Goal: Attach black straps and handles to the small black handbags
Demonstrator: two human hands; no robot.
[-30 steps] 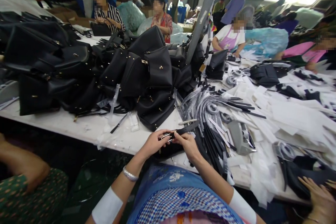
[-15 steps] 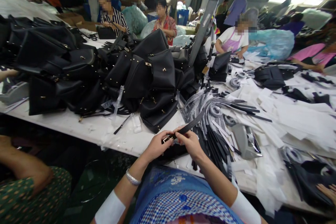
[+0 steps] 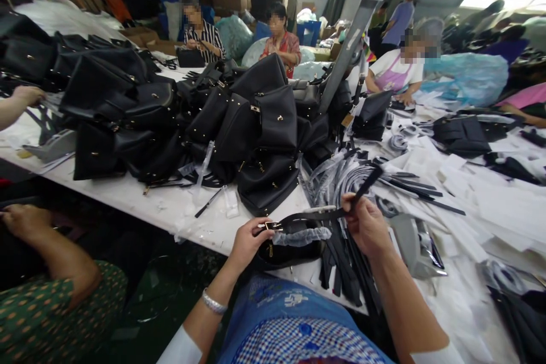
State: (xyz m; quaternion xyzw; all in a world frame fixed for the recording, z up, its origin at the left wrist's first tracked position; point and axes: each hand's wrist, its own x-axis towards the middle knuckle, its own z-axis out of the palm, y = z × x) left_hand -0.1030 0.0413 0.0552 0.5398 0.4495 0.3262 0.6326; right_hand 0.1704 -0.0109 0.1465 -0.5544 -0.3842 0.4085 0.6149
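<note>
A black strap (image 3: 311, 215) with a metal buckle (image 3: 273, 226) stretches between my hands above the front edge of the table. My left hand (image 3: 249, 242) pinches it at the buckle end. Farther along, my right hand (image 3: 369, 224) grips the strap, and its free end sticks up past the fingers. Beneath it a black handbag (image 3: 294, 255) with a gold zip pull lies at the table edge, close to my body. Clear plastic wrap (image 3: 302, 236) covers a curved piece, perhaps the handle, just under the strap.
Black handbags (image 3: 264, 119) are heaped across the table. Wrapped straps (image 3: 341, 179) lie bundled at right, beside a grey tape dispenser (image 3: 418, 244) and white sheets (image 3: 482, 199). A metal post (image 3: 347, 51) rises behind. A co-worker's arm (image 3: 60, 244) is at left; others work across the table.
My right hand has moved right, away from my left, drawing the strap out between them. The bag and plastic wrap below show more. The view has shifted slightly left.
</note>
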